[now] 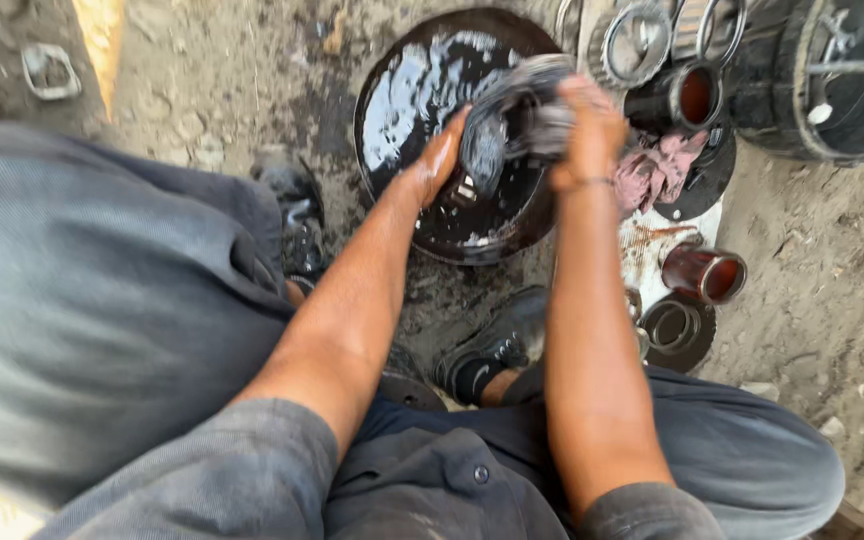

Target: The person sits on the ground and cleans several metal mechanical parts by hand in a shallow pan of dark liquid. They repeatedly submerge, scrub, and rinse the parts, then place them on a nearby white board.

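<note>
A dark, oil-coated metal part [517, 120] (blurred, its exact shape not discernible) is gripped from the right by the right hand [587, 125], whose fingers are closed over its top. The left hand [439, 158] is pressed against the part's left side, fingers curled under it. The part is held just above a round black basin [402, 90] of glossy dark oil, set on the dirt ground [212, 80]. Just right of the basin, a pink rag [657, 170] is seen lying on a dark disc. Farther right, two rust-red cylindrical sleeves [704, 273] and several metal rings [637, 40] are laid out. Black shoes [492, 350] are visible near the basin.
</note>
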